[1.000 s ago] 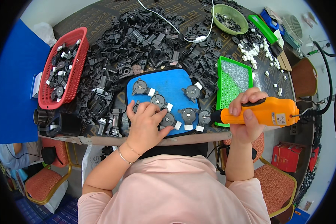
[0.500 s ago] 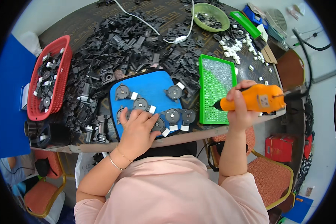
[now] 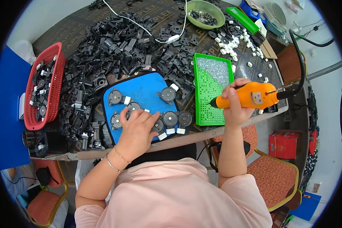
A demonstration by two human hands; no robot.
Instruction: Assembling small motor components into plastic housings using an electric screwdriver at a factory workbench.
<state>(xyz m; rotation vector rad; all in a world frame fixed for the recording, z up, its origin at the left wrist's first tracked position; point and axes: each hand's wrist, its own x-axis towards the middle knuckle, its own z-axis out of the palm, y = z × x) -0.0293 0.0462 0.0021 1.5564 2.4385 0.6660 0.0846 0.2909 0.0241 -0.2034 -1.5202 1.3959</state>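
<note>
My left hand lies over several round black parts with white tabs, its fingers spread and touching some of them. They sit on a blue mat at the table's front edge; my fingers partly cover a few. One such disc is at the mat's left, another at its upper right. My right hand is wrapped round an orange electric screwdriver. The tool lies nearly level, its black tip pointing left over a green perforated tray holding many small silvery screws.
Loose black plastic parts are heaped across the table. A red basket of assembled parts stands at the left. Behind the tray are white pieces and a green bowl. A white cable crosses the back; the screwdriver's black cord rises at the right.
The whole view has shifted, so the table's things appear further left. My left hand has moved slightly right over the parts. The screwdriver stays over the green tray.
</note>
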